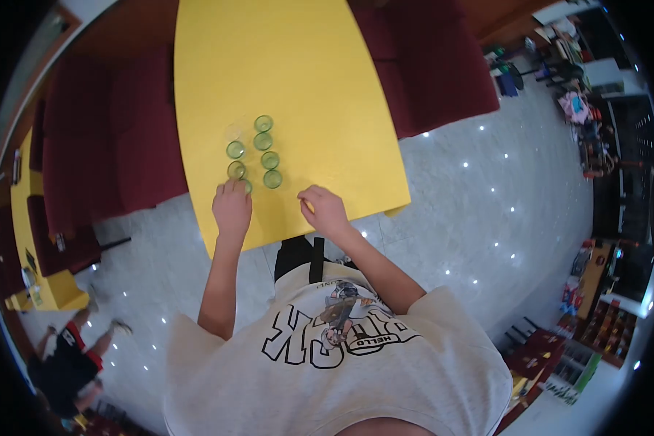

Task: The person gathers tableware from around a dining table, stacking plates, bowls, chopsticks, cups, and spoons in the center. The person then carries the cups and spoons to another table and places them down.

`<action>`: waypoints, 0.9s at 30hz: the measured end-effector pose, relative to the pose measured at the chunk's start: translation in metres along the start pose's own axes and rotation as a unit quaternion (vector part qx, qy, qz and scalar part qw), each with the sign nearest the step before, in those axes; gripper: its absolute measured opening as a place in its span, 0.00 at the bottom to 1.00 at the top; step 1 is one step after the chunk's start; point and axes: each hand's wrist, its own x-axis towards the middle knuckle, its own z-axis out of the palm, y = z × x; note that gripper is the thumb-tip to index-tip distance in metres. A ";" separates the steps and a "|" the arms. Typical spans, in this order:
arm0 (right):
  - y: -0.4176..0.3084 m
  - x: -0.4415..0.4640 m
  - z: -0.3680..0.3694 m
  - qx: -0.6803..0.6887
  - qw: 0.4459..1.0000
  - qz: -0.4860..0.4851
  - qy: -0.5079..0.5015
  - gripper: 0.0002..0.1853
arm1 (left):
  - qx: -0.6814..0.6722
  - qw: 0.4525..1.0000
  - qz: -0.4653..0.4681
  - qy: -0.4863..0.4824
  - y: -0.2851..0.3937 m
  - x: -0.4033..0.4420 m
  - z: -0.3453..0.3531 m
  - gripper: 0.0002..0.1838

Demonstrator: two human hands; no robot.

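Observation:
Green-tinted glasses stand in two rows on a yellow table (320, 87). In the left row are a far glass (235, 150), a middle glass (237, 170) and a near glass (248, 187), which is partly hidden by my left hand (232, 209). The fingers of that hand are bent round the near glass's left side. Several more make up the right row, from the farthest glass (264, 123) to the nearest glass (272, 179). My right hand (325, 209) hovers by the table's near edge, apart from the glasses. Its fingers curl loosely, thumb apart, and hold nothing visible.
Dark red bench seats (142, 131) flank the table on both sides. Grey tiled floor (479, 211) extends to the right. At the lower left a person in dark clothes (62, 370) is near another yellow table (58, 291). Shelves (607, 330) stand far right.

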 end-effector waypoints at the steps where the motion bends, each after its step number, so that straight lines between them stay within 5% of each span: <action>1: 0.003 -0.013 -0.008 0.011 0.999 0.030 -0.021 0.07 | -0.018 0.999 -0.016 -0.026 0.014 -0.003 -0.006 0.08; 7: 0.046 -0.131 -0.099 -0.026 0.988 0.121 -0.090 0.07 | -0.153 0.978 0.086 -0.116 0.144 -0.023 -0.010 0.09; 11: 0.096 -0.257 -0.149 -0.060 0.982 0.179 0.023 0.07 | -0.126 0.921 0.319 -0.183 0.282 -0.046 -0.009 0.07; 14: 0.135 -0.374 -0.170 -0.010 0.948 0.271 0.167 0.08 | -0.181 0.864 0.411 -0.229 0.401 -0.088 -0.015 0.06; 18: 0.135 -0.522 -0.208 0.050 0.853 0.427 0.296 0.09 | -0.176 0.750 0.563 -0.300 0.534 -0.176 0.009 0.07; 22: 0.129 -0.646 -0.218 0.069 0.710 0.525 0.465 0.10 | -0.092 0.566 0.702 -0.422 0.624 -0.256 0.038 0.15; 27: 0.133 -0.747 -0.215 0.057 0.555 0.596 0.578 0.13 | -0.018 0.475 0.757 -0.449 0.720 -0.300 0.075 0.15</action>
